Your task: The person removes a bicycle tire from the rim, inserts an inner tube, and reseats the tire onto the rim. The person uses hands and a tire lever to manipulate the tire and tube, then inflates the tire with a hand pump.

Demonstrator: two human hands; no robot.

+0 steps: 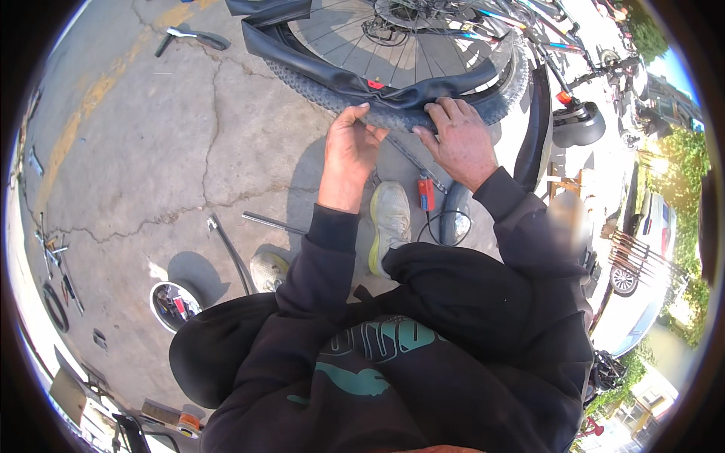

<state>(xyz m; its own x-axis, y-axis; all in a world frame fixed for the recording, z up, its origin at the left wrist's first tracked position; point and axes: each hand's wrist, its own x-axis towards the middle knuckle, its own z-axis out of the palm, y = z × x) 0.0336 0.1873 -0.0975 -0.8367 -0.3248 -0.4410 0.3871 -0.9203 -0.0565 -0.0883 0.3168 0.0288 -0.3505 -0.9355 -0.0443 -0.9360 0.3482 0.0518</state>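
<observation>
A bicycle wheel [411, 57] with a knobby black tyre [298, 83] lies at the top, a slack black inner tube [332, 72] spilling over its rim. My left hand [351, 151] has its thumb up at the tyre's near edge and its fingers curled under it, gripping it. My right hand [457, 140] grips the tyre from above, fingers bent over it beside the tube. A small red piece [374, 85] sits by the tube. Below the wheel are a pump [427, 195] with a hose and a long metal tool [415, 162].
Bicycle parts and a black saddle [574, 128] are at the right, with a parked car [642, 257] beyond. On the cracked concrete [151, 151] lie a wrench [189, 38], metal bars [276, 223], several tools at left and a tub [155, 306] of small items.
</observation>
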